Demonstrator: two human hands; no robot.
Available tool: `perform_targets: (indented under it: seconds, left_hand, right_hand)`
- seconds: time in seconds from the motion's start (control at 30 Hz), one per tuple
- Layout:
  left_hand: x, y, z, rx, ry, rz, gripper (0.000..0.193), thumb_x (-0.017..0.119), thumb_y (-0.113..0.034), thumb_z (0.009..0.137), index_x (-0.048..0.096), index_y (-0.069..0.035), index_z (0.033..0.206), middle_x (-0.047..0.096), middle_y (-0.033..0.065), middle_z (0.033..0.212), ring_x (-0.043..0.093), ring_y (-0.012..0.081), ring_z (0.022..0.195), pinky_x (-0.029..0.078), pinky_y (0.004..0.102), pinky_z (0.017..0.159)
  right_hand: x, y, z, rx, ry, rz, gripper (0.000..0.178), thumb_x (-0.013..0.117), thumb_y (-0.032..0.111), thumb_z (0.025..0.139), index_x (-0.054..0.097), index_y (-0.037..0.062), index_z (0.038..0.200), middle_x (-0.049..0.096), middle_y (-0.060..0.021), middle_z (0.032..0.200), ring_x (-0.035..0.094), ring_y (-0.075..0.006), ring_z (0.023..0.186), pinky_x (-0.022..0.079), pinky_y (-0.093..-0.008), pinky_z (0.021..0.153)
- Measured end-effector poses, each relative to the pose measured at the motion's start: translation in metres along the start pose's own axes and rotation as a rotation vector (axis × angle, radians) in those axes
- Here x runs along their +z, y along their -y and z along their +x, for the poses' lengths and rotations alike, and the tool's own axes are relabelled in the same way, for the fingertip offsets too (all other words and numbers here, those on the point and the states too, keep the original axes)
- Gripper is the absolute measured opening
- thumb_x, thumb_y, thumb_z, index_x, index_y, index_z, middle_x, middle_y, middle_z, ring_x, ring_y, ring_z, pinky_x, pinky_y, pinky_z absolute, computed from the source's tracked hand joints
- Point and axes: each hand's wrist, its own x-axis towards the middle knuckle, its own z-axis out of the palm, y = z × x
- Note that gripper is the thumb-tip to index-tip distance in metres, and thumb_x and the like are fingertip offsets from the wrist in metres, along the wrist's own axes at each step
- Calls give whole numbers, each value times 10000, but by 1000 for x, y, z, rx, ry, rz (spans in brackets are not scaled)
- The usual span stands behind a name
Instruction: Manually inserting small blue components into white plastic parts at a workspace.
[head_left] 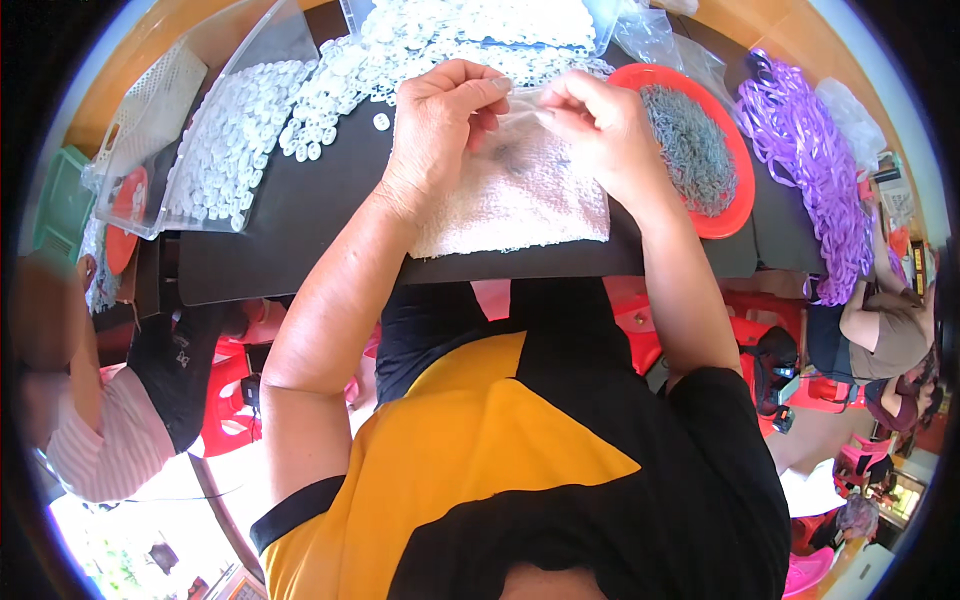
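Note:
Both of my hands are raised over a white towel (510,220) at the near edge of the dark table. The fingertips of my left hand (440,125) are pinched together beside a pile of small white plastic pieces with holes (340,85). My right hand (607,130) is closed in a similar pinch, next to a red tray (742,165) of thin grey-green pieces (685,150). Something thin and pale, perhaps clear, shows between the two hands, but I cannot make out what it is. A small dark patch lies on the towel below them.
Clear bins of white pieces stand at the left (225,150) and far middle (480,20). A bundle of purple straps (815,190) hangs over the table's right side. Clear plastic bags (650,35) lie at the back right. Other people sit at both sides.

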Motion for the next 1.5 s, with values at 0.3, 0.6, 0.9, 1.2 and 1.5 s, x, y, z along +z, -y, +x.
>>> perform_targets:
  seconds: [0.3, 0.6, 0.9, 1.2, 1.5]
  left_hand:
    - [-3, 1, 0, 30, 37, 24, 112, 650, -118, 838, 666, -16, 882, 622, 27, 726, 521, 65, 598, 370, 194, 504]
    - [-4, 4, -1, 43, 17, 57, 105, 653, -131, 824, 673, -31, 850, 616, 10, 693, 511, 59, 575, 366, 200, 492]
    - [-6, 6, 3, 48, 6, 99, 114, 638, -115, 801, 669, -7, 815, 609, 19, 678, 511, 69, 584, 396, 209, 518]
    - [-10, 8, 5, 150, 81, 596, 171, 633, -59, 731, 680, 3, 884, 643, 44, 735, 579, 110, 681, 488, 255, 661]
    - [-4, 2, -3, 353, 87, 436, 116, 652, -71, 846, 667, -9, 943, 654, 19, 798, 573, 65, 753, 470, 218, 716]
  right_hand:
    - [-14, 13, -23, -281, 157, -801, 53, 655, 84, 724, 629, 102, 766, 594, -43, 844, 575, -255, 876, 413, -388, 751]
    - [-16, 7, -19, -235, 32, -445, 90, 645, 51, 758, 594, 76, 828, 598, -61, 770, 603, -252, 758, 432, -379, 672]
    - [-1, 18, 0, -5, 22, -137, 96, 629, 101, 858, 576, 27, 890, 628, -116, 760, 625, -256, 685, 468, -337, 604]
    - [-4, 12, 16, 218, 120, 135, 80, 582, 79, 907, 573, 0, 898, 560, -8, 721, 530, -91, 658, 426, -251, 600]
    - [-6, 12, 26, 249, 168, 255, 117, 557, 86, 929, 582, -25, 901, 567, -21, 733, 545, -90, 640, 480, -262, 579]
